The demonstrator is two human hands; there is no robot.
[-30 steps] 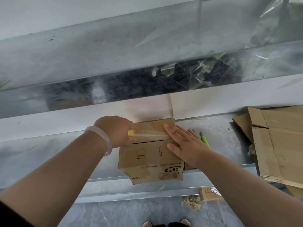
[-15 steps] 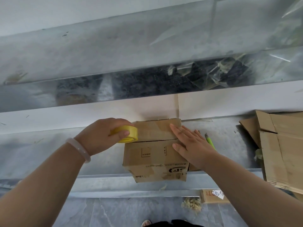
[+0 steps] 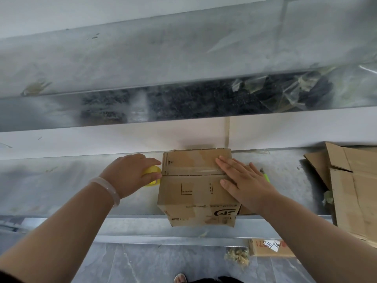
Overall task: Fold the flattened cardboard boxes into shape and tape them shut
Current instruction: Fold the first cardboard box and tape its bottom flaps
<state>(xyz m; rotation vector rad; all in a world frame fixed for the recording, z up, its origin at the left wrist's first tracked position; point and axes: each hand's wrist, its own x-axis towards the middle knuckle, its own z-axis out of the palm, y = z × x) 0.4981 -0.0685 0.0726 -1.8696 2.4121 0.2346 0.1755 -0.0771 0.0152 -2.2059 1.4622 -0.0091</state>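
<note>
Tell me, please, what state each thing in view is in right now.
cardboard box: folded into shape, top flaps closed, clear tape along the seam.
tape roll: held at the box's left edge.
left hand: fingers curled round the tape roll.
right hand: flat, pressing on the box top.
flattened cardboard: unfolded, lying flat on the right.
green cutter: lying behind the right hand, mostly hidden.
</note>
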